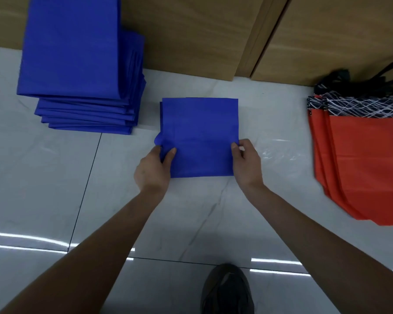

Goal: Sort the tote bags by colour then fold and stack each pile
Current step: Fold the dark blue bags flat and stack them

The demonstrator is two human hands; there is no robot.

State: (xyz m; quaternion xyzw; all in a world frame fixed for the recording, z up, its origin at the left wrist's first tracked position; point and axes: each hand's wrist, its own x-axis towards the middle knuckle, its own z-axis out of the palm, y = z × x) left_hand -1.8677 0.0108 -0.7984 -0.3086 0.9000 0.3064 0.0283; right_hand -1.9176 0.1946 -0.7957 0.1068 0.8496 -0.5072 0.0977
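A folded blue tote bag (200,132) lies as a flat square on the white tiled floor in the middle of the view. My left hand (153,169) pinches its near left edge, thumb on top. My right hand (245,162) pinches its near right edge. At the upper left stands a tall stack of folded blue bags (77,64). At the right lies a pile of unfolded orange-red tote bags (361,164) with black-and-white patterned tops and dark handles.
Brown wooden cabinet fronts (213,35) run along the back of the floor. A dark shoe (227,291) shows at the bottom edge between my arms. Bright light streaks reflect on the glossy tiles near me.
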